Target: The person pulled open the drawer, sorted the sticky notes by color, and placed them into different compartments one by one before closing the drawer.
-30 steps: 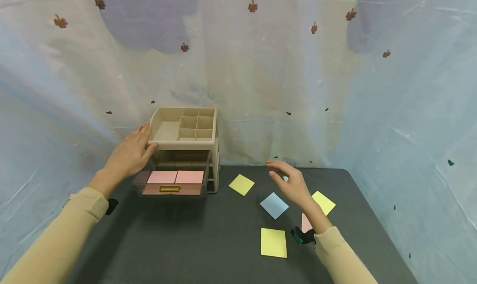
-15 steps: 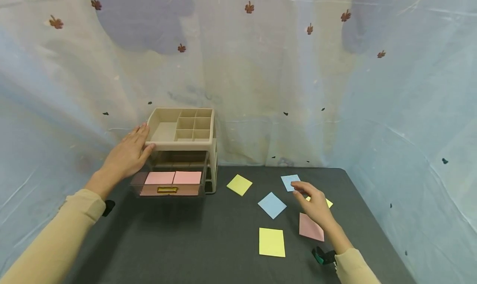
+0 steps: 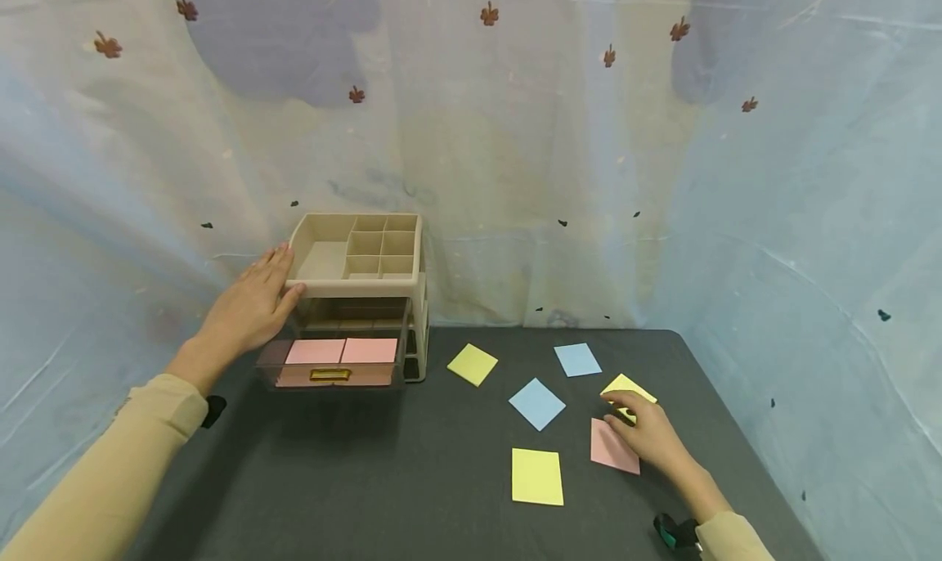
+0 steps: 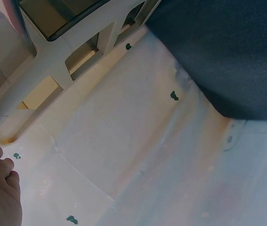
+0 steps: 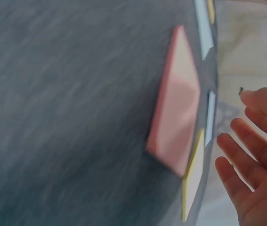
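Observation:
My left hand [image 3: 253,303] rests against the upper left side of a beige desktop organizer [image 3: 349,287]. Its fingers lie along the side wall and the thumb touches the front edge. Below, a clear drawer [image 3: 331,377] is pulled out, with two pink sticky note pads [image 3: 315,351] inside. My right hand [image 3: 651,438] hovers on the right with fingers loosely bent and apart, holding nothing. Beneath it lies a pink sticky note pad [image 3: 612,449], partly covered by the hand. Just beyond, a yellow sticky note pad [image 3: 630,385] is partly hidden by the fingers.
Two blue sticky note pads [image 3: 537,404] lie mid-right on the dark table [image 3: 441,479]. A yellow pad [image 3: 473,365] is near the organizer and another yellow pad [image 3: 537,477] lies nearer the front. A patterned curtain [image 3: 500,160] stands behind.
My right hand has come down and moved right and nearer, from above the blue pads to over the pink pad. The left hand stays on the organizer.

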